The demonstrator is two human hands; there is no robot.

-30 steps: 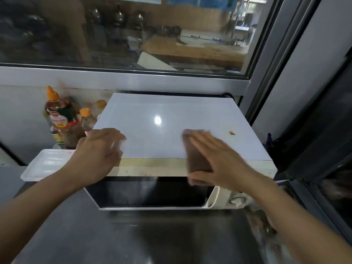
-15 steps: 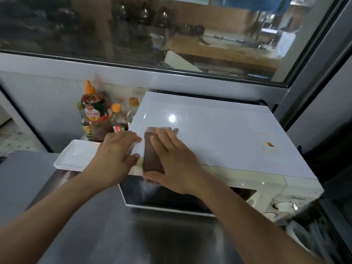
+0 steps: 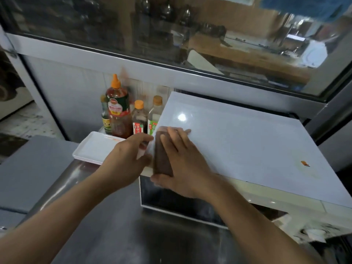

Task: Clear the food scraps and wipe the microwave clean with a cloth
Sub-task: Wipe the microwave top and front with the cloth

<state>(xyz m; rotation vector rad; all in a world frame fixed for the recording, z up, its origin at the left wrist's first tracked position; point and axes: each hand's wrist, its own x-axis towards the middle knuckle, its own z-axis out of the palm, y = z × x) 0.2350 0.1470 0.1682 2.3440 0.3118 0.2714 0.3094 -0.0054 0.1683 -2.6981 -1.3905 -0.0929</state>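
Observation:
A white microwave (image 3: 247,141) stands on a steel counter, its dark door facing me. My right hand (image 3: 182,164) lies flat with straight fingers on a brown cloth (image 3: 162,159), pressing it onto the front left corner of the microwave's top. Just left of the cloth, my left hand (image 3: 127,159) is cupped at that same corner's edge, fingers curled; it is blurred and I cannot make out anything in it. A small orange scrap (image 3: 305,163) lies on the top near the right side.
Several sauce bottles (image 3: 119,111) stand against the wall left of the microwave. A stack of white rectangular trays (image 3: 95,147) sits in front of them. The steel counter (image 3: 106,225) stretches toward me. A glass window runs above.
My right hand slid the cloth leftward across the microwave top, from the middle to the left corner. The left hand stayed at that corner. The view panned left.

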